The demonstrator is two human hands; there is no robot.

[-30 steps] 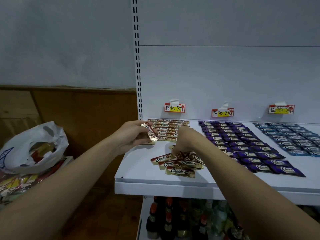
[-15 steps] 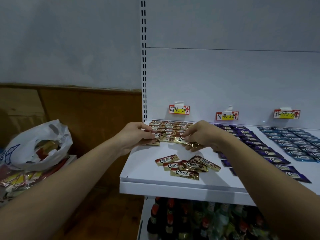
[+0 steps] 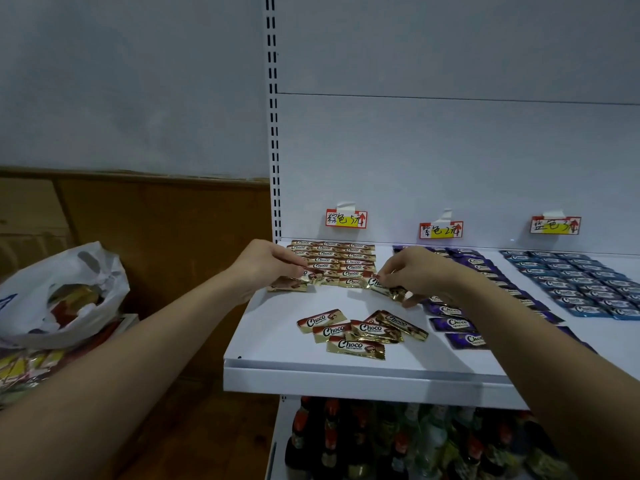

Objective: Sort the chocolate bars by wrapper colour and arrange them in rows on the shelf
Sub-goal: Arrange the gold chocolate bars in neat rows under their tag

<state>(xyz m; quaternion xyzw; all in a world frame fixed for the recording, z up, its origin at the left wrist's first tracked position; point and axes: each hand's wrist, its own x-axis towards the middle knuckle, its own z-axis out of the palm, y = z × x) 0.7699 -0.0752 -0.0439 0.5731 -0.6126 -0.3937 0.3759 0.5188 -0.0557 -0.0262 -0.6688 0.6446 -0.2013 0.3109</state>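
On the white shelf (image 3: pixel 277 341), brown-and-gold Choco bars (image 3: pixel 346 258) lie in neat rows at the back left. My left hand (image 3: pixel 266 268) pinches a brown bar (image 3: pixel 311 276) at the front left of those rows, with another brown bar (image 3: pixel 287 285) under the fingers. My right hand (image 3: pixel 412 271) pinches a brown bar (image 3: pixel 384 287) at the front right of the same rows. Several loose brown bars (image 3: pixel 360 332) lie in a small heap nearer the shelf's front. Purple bars (image 3: pixel 457 323) fill the middle, blue bars (image 3: pixel 581 285) the right.
Three handwritten price tags (image 3: pixel 346 218) hang on the back panel above the colour groups. A white plastic bag (image 3: pixel 62 292) with more snacks sits on a stack to the left. Bottles (image 3: pixel 381 441) stand on the lower shelf. A slotted upright (image 3: pixel 273 133) borders the shelf's left.
My right hand left the loose heap and carried a brown bar up to the front of the brown rows. My left hand lowered its bar to the rows' front left.
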